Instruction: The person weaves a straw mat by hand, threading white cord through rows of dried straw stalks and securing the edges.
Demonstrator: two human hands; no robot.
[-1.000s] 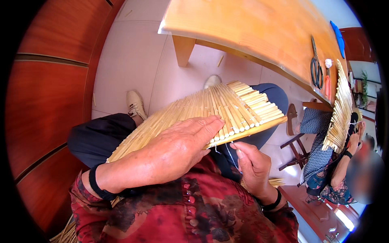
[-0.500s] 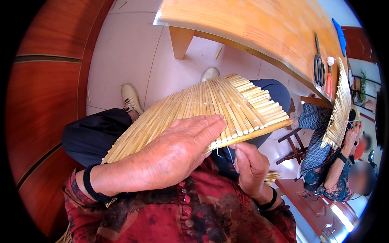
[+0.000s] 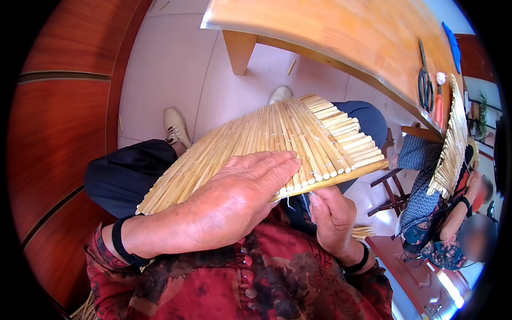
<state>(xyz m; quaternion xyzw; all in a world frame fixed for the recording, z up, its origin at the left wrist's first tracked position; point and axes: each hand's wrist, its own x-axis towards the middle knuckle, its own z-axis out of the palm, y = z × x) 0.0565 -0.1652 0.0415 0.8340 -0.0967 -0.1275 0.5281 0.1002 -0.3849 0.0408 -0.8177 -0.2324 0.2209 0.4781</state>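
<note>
A mat of pale reed sticks [image 3: 250, 133] fans out over my lap, with a thicker stick [image 3: 352, 176] along its near edge. My left hand [image 3: 234, 194] lies over the top, fingers together across the sticks and thumb hidden toward the edge, gripping it. Just below that edge my right hand [image 3: 333, 216] pinches a thin white thread [image 3: 306, 202], which partly disappears under the sticks.
A wooden table [image 3: 320, 26] holds scissors [image 3: 425, 85], an orange-handled tool [image 3: 439, 109] and a blue item [image 3: 452, 48]. Right, another person [image 3: 448, 224] holds a similar mat [image 3: 445, 144] beside a stool [image 3: 392, 197]. A wooden cabinet [image 3: 64, 133] stands left.
The mat has shifted slightly up and to the right in view, and my right hand has moved a little with it. The other person's hands have shifted slightly.
</note>
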